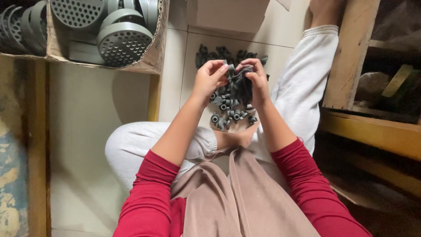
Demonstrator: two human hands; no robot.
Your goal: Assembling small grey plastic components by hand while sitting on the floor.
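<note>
Head view, both hands' fingers (218,66) clamped on dark grey part (240,83), its shape unclear

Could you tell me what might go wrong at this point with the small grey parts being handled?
Both the left hand and the right hand pinch one grey part above the loose pile of parts on the floor; a slip could drop it among them. The pile lies beside the bare foot, which might scatter it.

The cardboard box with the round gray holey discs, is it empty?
No, the cardboard box holds several round gray perforated discs stacked inside.
</note>
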